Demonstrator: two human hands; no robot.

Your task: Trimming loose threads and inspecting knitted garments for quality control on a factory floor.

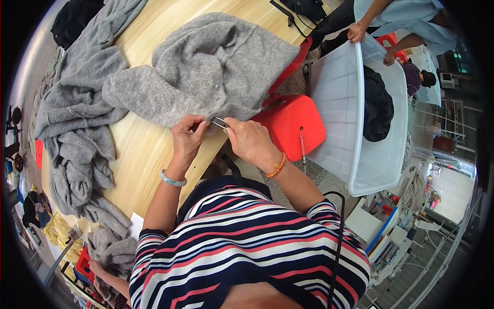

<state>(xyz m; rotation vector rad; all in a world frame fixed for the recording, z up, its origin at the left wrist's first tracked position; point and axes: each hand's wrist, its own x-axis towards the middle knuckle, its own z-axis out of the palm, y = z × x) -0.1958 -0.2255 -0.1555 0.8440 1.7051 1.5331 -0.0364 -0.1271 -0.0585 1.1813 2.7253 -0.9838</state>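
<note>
Pinching tweezers (pixel 219 124) in the right hand (pixel 252 141), with the left hand (pixel 188 135) pressed thumb-to-finger, at the grey knit cardigan (pixel 200 67) overlapping the near edge of the worktop (pixel 141 157), could cause snagging should the tips slip.

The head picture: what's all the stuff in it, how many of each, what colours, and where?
Knit garment: one, grey, on the table by the hands
Two-pronged tool: one, silvery, in the right hand
Knit pieces: several, grey, heaped along the left
Table: one, pale wood, under the garment
Stool: at least one, red, right of the hands
Bin: one, whitish, at right
Cloth: one bundle, black, inside the bin
Co-worker: one, pale blue clothes, upper right, hands at the bin
Background clutter: too small to count
Striped top: one, navy, white and pink, lower middle
Bangle: one, pale green, left wrist
Bracelet: one, orange beads, right wrist
Left hand: one, bare, at the garment's edge
Right hand: one, bare, beside it
</note>
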